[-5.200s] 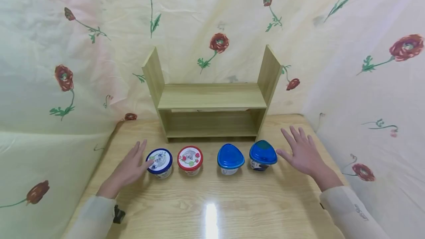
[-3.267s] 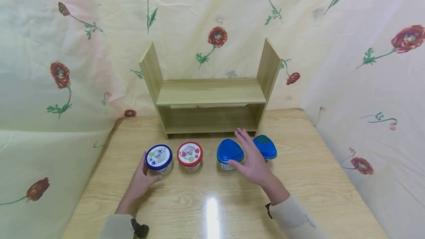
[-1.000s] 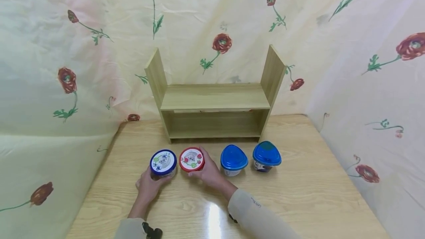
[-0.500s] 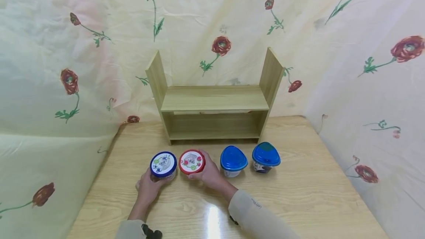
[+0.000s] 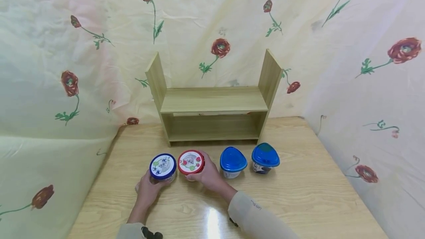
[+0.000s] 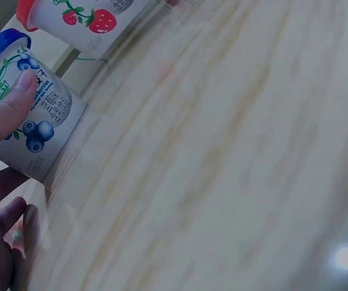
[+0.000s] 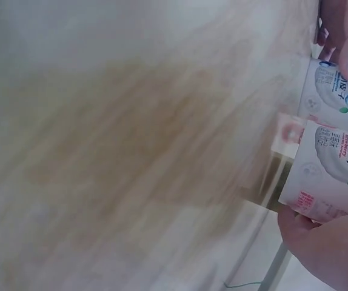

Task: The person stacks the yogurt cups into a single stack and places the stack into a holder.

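My left hand (image 5: pixel 148 191) grips a blue-lidded blueberry yogurt cup (image 5: pixel 162 166) from its near left side. In the left wrist view the thumb presses on the printed wall of this blueberry cup (image 6: pixel 50 115). Close beside it on the right is a red-lidded strawberry yogurt cup (image 5: pixel 191 162), held by my right hand (image 5: pixel 211 175) round its right side. The right wrist view shows the strawberry cup (image 7: pixel 322 167) with the right hand (image 7: pixel 334 245) at its lower part. Both cups look upright. Whether either is off the table, I cannot tell.
Two cups with blue rounded-triangular lids, one nearer (image 5: pixel 233 159) and one farther right (image 5: pixel 265 155), stand right of my right hand. Behind the cups stands a two-level wooden shelf (image 5: pixel 214 100) against a flowered cloth (image 5: pixel 186 28). The wooden table (image 5: pixel 299 194) reflects a light.
From wide apart with fingers spread, both hands have come to the round-lidded cups and taken hold. The right hand passed left over the blue-lidded cups. In the last half second little has changed.
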The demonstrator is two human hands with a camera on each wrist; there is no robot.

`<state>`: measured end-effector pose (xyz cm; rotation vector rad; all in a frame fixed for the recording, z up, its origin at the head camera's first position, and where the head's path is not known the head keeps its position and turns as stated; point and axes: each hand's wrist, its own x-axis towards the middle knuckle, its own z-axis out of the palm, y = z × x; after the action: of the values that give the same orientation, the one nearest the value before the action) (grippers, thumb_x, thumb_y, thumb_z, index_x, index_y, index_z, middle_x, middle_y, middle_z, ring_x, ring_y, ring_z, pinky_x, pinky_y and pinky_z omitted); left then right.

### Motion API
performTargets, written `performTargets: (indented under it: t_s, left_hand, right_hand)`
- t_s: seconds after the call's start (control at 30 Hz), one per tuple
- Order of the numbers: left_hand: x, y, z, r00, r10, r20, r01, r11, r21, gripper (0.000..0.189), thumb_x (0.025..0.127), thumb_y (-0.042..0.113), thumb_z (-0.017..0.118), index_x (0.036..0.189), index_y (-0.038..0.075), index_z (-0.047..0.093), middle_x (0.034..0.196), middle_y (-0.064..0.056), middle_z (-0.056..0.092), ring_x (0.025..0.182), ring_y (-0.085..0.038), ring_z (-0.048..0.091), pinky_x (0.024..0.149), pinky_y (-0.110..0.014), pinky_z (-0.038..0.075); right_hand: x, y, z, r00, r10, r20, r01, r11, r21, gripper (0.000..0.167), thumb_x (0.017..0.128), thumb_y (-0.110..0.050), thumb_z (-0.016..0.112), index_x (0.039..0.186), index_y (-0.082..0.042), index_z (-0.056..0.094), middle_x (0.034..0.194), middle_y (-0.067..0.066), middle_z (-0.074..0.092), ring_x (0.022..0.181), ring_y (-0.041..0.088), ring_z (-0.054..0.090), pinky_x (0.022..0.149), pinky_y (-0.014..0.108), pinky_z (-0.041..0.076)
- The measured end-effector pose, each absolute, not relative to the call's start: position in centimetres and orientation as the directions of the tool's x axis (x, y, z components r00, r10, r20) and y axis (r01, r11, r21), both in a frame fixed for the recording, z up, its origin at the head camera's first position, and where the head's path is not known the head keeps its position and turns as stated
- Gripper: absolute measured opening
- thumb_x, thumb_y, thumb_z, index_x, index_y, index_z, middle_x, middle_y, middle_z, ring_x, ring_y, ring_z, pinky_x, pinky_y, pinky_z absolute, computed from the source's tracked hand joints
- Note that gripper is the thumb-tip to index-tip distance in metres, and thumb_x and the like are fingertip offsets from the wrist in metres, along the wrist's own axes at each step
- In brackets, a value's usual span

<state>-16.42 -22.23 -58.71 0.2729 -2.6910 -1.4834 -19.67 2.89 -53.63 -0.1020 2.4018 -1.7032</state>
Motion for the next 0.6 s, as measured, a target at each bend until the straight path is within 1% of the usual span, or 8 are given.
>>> performTargets:
  t_s: [0.13, 0.33, 0.6]
  left_hand:
    - [-16.5, -22.3, -58.8, -0.984, -0.175, -0.022, -0.113, 0.526, 0.843, 0.095, 0.074, 0.048, 0.087, 0.15, 0.01, 0.043, 0.15, -0.017, 0.05, 0.141, -0.039, 0.04, 0.108, -0.063, 0.011]
    - [-16.5, -22.4, -59.1, -0.985, -0.172, -0.013, -0.104, 0.532, 0.84, 0.094, 0.073, 0.048, 0.088, 0.148, 0.01, 0.045, 0.147, -0.017, 0.052, 0.139, -0.039, 0.042, 0.109, -0.063, 0.011]
    - [-16.4, -22.5, -58.9, -0.984, -0.175, -0.017, -0.109, 0.531, 0.841, 0.095, 0.073, 0.05, 0.087, 0.148, 0.009, 0.045, 0.148, -0.017, 0.052, 0.14, -0.04, 0.041, 0.109, -0.064, 0.009]
  right_hand:
    - [-19.6, 2.7, -53.5, -0.98, -0.166, -0.112, 0.052, 0.329, -0.943, 0.106, 0.071, -0.024, 0.094, 0.156, -0.018, 0.031, 0.146, 0.008, 0.05, 0.133, 0.036, 0.047, 0.1, 0.054, 0.049]
    - [-19.8, 2.5, -53.3, -0.985, -0.142, -0.098, 0.049, 0.314, -0.948, 0.106, 0.069, -0.025, 0.095, 0.155, -0.022, 0.032, 0.145, 0.004, 0.051, 0.132, 0.032, 0.048, 0.099, 0.052, 0.051]
    - [-20.1, 2.1, -52.1, -0.99, -0.121, -0.077, 0.034, 0.327, -0.944, 0.104, 0.069, -0.025, 0.095, 0.153, -0.024, 0.033, 0.145, 0.003, 0.05, 0.134, 0.032, 0.048, 0.099, 0.052, 0.05]
